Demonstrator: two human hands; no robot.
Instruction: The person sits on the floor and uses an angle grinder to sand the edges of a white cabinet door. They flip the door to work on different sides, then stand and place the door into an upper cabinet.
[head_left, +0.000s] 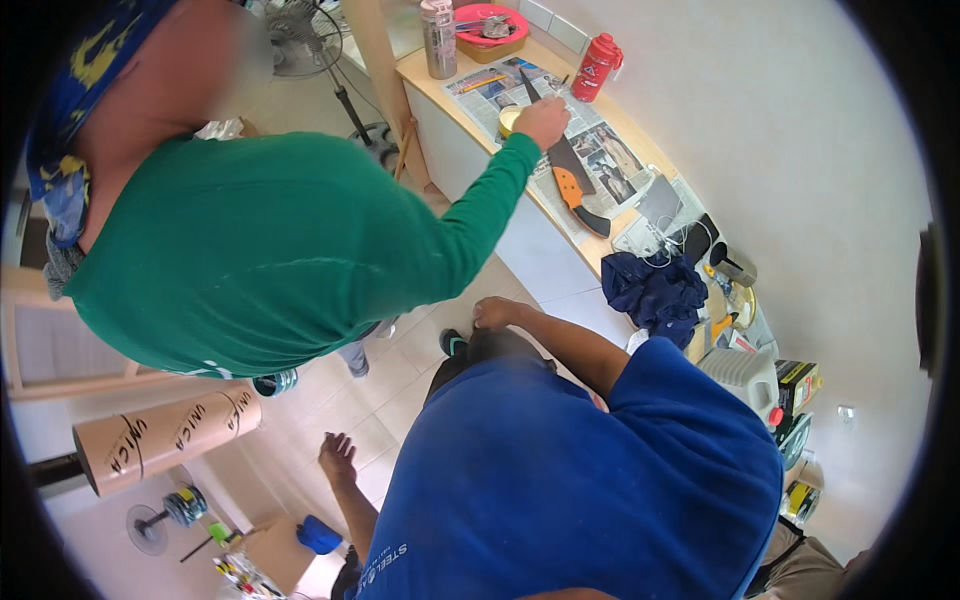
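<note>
My left hand hangs low over the tiled floor at the left, fingers apart and with nothing in it. Close to my dark trousers is my right hand, its fingers curled; whether it holds anything is hidden. Ahead stands a co-worker in a green long-sleeved top. That person's hand is over the counter, above the blade of a handsaw with an orange and black handle. A small round tin sits beside that hand on newspaper.
Along the wooden counter are a red bottle, a tumbler, a pink basin, dark blue cloth and a plastic jug. A standing fan is beyond. At left is a wrapped roll. Another person's trousers show lower right.
</note>
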